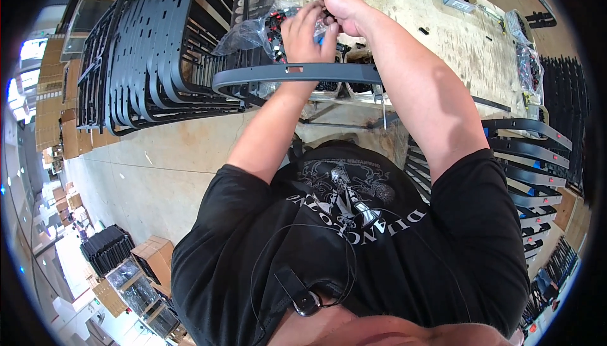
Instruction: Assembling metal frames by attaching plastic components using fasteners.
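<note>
The dark curved bar (265, 75) runs crosswise, nearer my left hand (304, 33) than my right hand (346, 13). They meet beyond it; what they grip, I can't tell.

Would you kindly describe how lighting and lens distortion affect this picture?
Head view: the pale wooden tabletop bows at its right side; a white opening at far left is blown out; glints streak the crumpled clear plastic bag; shadow darkens part of the bare right forearm; detail between the bare left hand and bare right hand is unclear.
</note>
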`<state>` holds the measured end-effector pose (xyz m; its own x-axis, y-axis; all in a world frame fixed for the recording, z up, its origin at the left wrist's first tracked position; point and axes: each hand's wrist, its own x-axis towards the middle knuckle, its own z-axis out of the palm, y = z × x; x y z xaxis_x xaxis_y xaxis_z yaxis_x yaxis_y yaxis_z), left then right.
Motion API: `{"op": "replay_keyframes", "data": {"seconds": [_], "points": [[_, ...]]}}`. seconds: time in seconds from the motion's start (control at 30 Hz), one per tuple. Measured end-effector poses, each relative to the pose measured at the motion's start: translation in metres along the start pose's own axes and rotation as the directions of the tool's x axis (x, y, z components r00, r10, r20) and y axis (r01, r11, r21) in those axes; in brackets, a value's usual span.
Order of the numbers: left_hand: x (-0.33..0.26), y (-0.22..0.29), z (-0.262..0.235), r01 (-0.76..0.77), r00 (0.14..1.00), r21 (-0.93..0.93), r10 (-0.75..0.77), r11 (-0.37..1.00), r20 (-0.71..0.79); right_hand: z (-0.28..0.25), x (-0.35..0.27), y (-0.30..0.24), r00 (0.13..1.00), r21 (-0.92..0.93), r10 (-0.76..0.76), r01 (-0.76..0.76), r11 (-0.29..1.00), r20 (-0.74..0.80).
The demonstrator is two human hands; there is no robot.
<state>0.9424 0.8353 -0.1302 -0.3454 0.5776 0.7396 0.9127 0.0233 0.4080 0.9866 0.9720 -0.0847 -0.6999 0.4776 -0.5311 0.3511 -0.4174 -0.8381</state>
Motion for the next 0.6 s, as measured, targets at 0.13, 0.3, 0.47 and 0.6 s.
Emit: {"op": "replay_keyframes", "data": {"seconds": [0.13, 0.3, 0.47, 0.6], "points": [[-0.072, 0.021, -0.048, 0.159, 0.922, -0.165, -0.087, 0.973, 0.377, -0.003, 0.002, -0.005, 0.993, 0.092, -0.031, 0.042, 0.995, -0.117], [-0.048, 0.043, -0.160, 0.062, 0.788, -0.332, 0.158, 0.941, 0.596, -0.005, 0.010, -0.003, 0.969, -0.022, -0.099, 0.096, 0.995, -0.227], [0.079, 0.002, -0.163, 0.134, 0.907, -0.177, -0.049, 0.975, 0.419, -0.015, 0.009, 0.001, 0.881, -0.277, -0.282, 0.182, 0.944, -0.380], [0.129, -0.122, -0.066, 0.221, 0.559, 0.260, -0.340, 0.940, 0.756, -0.013, 0.005, -0.008, 0.883, -0.376, -0.311, 0.171, 0.911, -0.352]]}}
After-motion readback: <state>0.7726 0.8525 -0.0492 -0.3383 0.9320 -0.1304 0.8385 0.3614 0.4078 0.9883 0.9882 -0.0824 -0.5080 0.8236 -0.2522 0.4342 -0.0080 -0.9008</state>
